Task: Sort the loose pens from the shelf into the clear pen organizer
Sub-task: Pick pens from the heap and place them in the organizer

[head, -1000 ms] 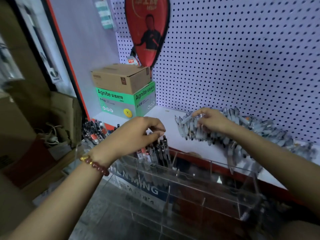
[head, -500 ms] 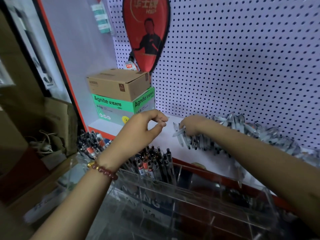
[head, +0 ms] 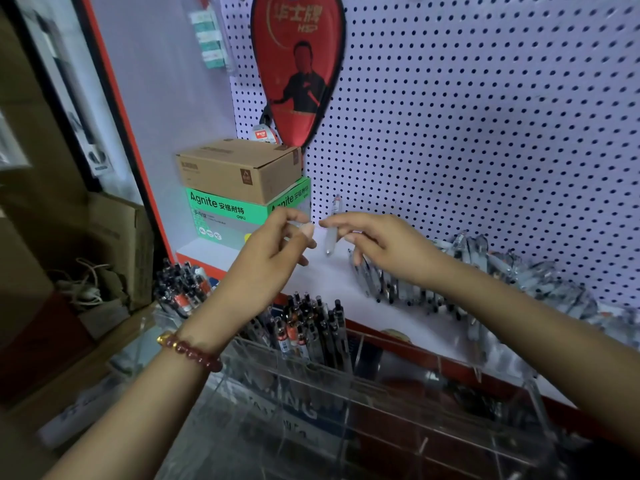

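The right hand (head: 384,244) pinched a clear pen (head: 330,233) between thumb and forefinger, near upright above the white shelf (head: 329,289). The left hand (head: 273,251) hovered just beside it, fingertips curled together; whether they gripped anything I couldn't tell. Loose pens (head: 415,289) lay heaped on the shelf, and below stood the clear pen organizer (head: 398,382), dark pens (head: 311,327) upright towards its left end

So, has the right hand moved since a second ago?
Yes: the right hand lifted off the pen pile, leftward toward the green box, pinching a pen.
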`<state>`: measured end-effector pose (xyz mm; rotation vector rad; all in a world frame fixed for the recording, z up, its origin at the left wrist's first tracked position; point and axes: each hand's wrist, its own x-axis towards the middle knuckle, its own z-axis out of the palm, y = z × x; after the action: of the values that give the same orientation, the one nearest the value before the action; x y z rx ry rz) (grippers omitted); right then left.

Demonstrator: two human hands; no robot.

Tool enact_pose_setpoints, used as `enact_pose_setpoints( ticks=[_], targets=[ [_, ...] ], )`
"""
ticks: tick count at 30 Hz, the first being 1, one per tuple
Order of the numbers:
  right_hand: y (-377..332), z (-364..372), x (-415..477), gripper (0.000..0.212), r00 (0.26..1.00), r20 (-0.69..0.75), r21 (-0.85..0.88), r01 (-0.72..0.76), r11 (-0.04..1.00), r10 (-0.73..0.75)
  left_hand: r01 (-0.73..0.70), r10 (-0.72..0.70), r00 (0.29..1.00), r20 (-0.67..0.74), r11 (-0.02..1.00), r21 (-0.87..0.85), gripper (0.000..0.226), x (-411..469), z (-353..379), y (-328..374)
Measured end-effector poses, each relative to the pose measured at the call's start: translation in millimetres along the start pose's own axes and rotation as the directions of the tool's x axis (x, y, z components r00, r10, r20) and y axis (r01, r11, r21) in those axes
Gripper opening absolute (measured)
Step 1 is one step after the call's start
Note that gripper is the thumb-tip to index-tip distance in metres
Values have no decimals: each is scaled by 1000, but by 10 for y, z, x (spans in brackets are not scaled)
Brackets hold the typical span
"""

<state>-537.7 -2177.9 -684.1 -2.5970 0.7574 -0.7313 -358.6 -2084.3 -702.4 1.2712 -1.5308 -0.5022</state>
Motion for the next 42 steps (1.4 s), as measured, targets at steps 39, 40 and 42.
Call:
enact_pose_setpoints(
  ticks=[39,40,42],
  targets=[
    [486,459,156,30,846,56,-340,-483,807,530,-4,0,999,-51,997,-76,26,-169,41,114],
    [432,398,152,25,863,26,-287,-477,831,505,-11,6,998,-63,997,-77,32,-167,44,130],
    [235,247,117,18,892,-25,-151,-451,880,452,-22,14,996,-87,995,-93,45,-174,51,165]
  ],
)
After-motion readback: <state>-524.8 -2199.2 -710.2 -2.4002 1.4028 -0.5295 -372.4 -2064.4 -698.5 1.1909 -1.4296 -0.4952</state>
